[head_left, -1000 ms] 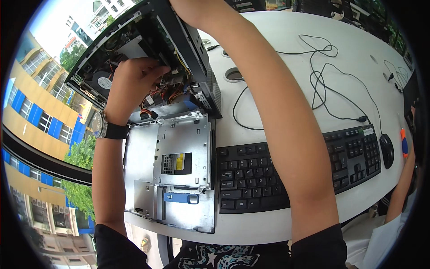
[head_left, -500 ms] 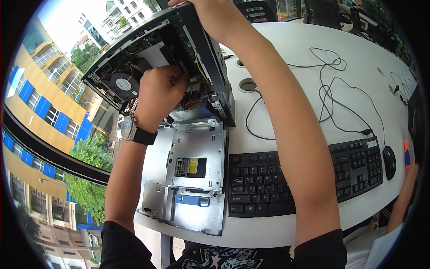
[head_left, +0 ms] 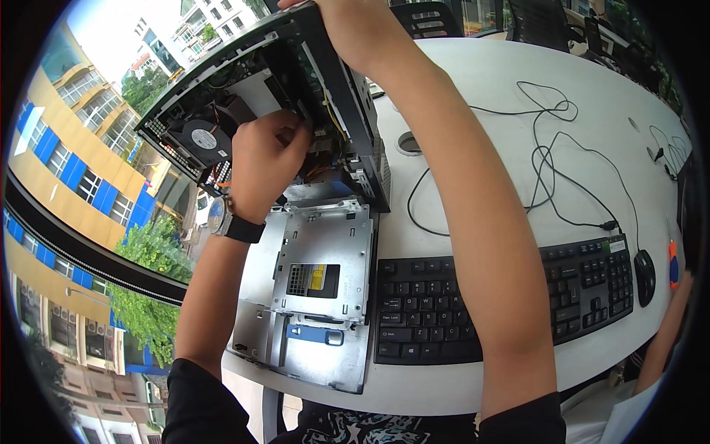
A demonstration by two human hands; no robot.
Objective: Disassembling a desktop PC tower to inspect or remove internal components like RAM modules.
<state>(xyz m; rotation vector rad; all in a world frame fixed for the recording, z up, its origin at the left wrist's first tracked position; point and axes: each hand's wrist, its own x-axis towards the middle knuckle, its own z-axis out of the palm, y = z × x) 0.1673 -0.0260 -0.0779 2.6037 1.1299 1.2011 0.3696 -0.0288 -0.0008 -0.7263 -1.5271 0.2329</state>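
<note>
An opened black computer case (head_left: 353, 111) stands on the table, its innards facing me. My left hand (head_left: 272, 152), with a watch on its wrist, reaches inside. Its thumb and fingers are pinched together near the wires and dark parts; whatever lies between the fingertips is hidden. At the case's top corner, my right hand (head_left: 353, 28) grips the upper edge, partly cut off by the picture's border. A round-labelled fan (head_left: 205, 138) sits inside, left of my left hand. Below it, a silver metal drive bracket (head_left: 325, 248) with a blue latch (head_left: 316, 335) is folded out toward me.
A black keyboard (head_left: 421, 311) lies right of the bracket, partly under my right forearm. Farther right are a mouse (head_left: 644, 277), loose black cables (head_left: 549, 174) and an orange-and-blue handled tool (head_left: 673, 264) by another person's arm (head_left: 662, 333). A window (head_left: 96, 240) borders the left side.
The view has shifted slightly. My left hand stays pinched inside the case, and my right hand keeps its place on the top corner.
</note>
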